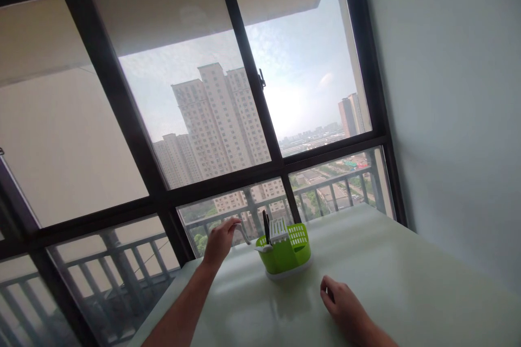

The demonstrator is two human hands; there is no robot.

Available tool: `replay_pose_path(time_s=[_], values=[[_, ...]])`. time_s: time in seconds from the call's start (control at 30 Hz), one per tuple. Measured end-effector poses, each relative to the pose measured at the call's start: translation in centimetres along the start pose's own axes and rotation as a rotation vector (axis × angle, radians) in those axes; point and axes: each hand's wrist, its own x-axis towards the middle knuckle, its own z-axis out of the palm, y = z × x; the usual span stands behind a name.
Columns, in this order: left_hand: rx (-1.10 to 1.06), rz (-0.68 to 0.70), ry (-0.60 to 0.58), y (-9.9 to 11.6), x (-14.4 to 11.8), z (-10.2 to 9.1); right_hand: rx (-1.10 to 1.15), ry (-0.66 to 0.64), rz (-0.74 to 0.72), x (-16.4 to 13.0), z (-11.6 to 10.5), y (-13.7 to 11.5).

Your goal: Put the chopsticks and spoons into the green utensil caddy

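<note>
My left hand (221, 238) is raised at the left of a green cutlery holder (283, 260). Its fingers pinch the handle end of a white spoon (244, 234), whose bowl reaches the holder's left rim; I cannot tell whether it touches. A thin black utensil (266, 226) stands upright in the left part of the holder. White slatted dividers (279, 229) top the middle, and the right compartment has a perforated back wall. Close to the tabletop, right of the holder, my right hand (342, 301) is loosely curled with nothing visible in it.
The holder stands on a pale green glossy table (407, 271). Behind the table rises a dark-framed window (280, 165), with a railing (334, 190) and tall buildings outside. A plain wall (456, 92) borders the right side.
</note>
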Motion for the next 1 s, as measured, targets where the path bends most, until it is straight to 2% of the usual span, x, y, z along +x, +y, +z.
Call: replay_pose_path(time_s=[0.13, 0.23, 0.43, 0.7, 0.83, 1.0], values=[[-0.153, 0.064, -0.011, 0.3, -1.7, 3.8, -0.002, 0.012, -0.008, 0.0, 0.1, 0.4], [-0.227, 0.062, -0.024, -0.1, -3.0, 5.6, 0.003, 0.008, -0.015, 0.0, 0.1, 0.4], [-0.304, 0.000, -0.094, -1.2, -4.4, 8.2, 0.004, 0.005, -0.008, -0.1, 0.0, 0.1], [-0.426, -0.128, -0.123, -1.0, -4.3, 10.5, 0.010, 0.002, -0.007, -0.1, -0.1, 0.3], [-0.489, -0.296, -0.033, -1.5, -5.7, 11.7, 0.031, 0.004, -0.012, 0.1, 0.0, 0.5], [-0.476, -0.649, 0.157, -2.0, -11.7, 13.7, 0.035, 0.000, -0.019, 0.0, 0.1, 0.7]])
